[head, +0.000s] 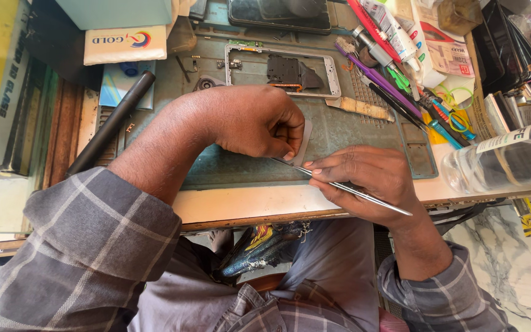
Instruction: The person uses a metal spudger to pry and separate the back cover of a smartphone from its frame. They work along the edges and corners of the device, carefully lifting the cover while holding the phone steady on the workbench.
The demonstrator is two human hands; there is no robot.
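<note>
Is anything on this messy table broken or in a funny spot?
The phone frame on the green mat looks taken apart: it is an empty shell with one dark part inside. Pens and tools lie in a jumbled heap at the right. Nothing looks spilled.

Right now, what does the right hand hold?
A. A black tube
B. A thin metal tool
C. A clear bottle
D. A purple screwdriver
B. The right hand pinches a thin metal tool, its tip meeting the small flat grey part under the left hand on the mat; the bottle and black tube lie untouched.
</note>
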